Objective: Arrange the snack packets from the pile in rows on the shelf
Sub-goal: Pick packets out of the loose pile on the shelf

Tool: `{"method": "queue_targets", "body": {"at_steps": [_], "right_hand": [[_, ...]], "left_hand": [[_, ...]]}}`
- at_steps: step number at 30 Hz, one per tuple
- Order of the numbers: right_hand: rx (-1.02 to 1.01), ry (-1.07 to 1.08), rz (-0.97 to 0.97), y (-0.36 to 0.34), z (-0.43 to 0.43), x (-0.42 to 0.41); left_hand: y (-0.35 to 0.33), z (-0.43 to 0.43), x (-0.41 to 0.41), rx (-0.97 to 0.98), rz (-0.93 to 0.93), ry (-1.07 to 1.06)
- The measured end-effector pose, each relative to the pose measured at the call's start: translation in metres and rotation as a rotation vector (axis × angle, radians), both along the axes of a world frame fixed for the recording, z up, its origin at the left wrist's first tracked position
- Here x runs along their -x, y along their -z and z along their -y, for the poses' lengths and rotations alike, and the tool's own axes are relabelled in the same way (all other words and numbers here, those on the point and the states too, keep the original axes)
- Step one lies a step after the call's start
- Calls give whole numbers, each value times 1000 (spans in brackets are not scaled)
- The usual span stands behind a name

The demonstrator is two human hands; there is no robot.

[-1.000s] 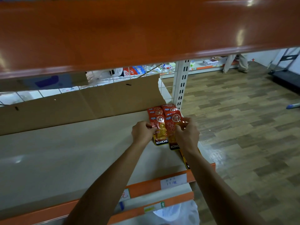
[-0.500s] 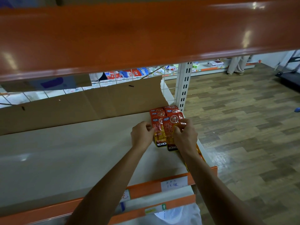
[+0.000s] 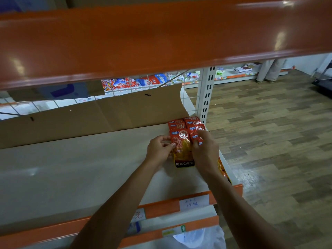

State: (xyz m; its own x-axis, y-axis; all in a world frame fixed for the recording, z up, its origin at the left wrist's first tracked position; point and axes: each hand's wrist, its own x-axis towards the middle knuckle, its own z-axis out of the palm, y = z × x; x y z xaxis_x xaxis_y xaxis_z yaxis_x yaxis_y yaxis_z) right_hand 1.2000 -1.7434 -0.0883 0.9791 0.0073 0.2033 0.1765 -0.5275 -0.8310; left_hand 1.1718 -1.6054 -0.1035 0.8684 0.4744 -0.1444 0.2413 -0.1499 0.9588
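Presently, at the left, the shelf (image 3: 71, 168) ran pale and wide, with cardboard (image 3: 80, 119) standing along its back. Toward the right end the left hand (image 3: 159, 150), fingers curled, pinched the left edge of the left packet (image 3: 182, 150). That packet lay flat and overlapped the red packets (image 3: 177, 124) behind it, which sat in two short rows in the back corner beside the post (image 3: 206, 94). The right hand (image 3: 204, 151), fingers curled likewise, gripped the right packet (image 3: 195, 136) and covered most of it.

Judgement: the step in hand was squaring the fronts of both rows. The next move would call for letting go with both hands and bringing a fresh packet from the pile, laid in front with the same overlap.

Not established: the pile itself was out of sight. An orange wrapper (image 3: 221, 170) showed under the right forearm at the shelf's edge, cut off, kind unclear. The writing on the label (image 3: 194, 202) could not be read.
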Motion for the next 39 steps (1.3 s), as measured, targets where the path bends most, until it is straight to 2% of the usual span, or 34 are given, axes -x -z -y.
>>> {"method": "queue_targets", "body": {"at_steps": [7,12,16,23,39], "right_hand": [[229,11,60,7,9,0],[317,-20,22,13,10,0],[313,-15,38,15,11,1],[343,-29,14,14,8,2],[379,-74,26,12,2,5]], "left_hand": [[6,1,4,-86,-87,-18],[7,6,5,-152,-121,-14],[7,8,5,-245,-125,-21],[4,16,3,-285,-141,-26],[2,16,4,-241,-149,-54]]}}
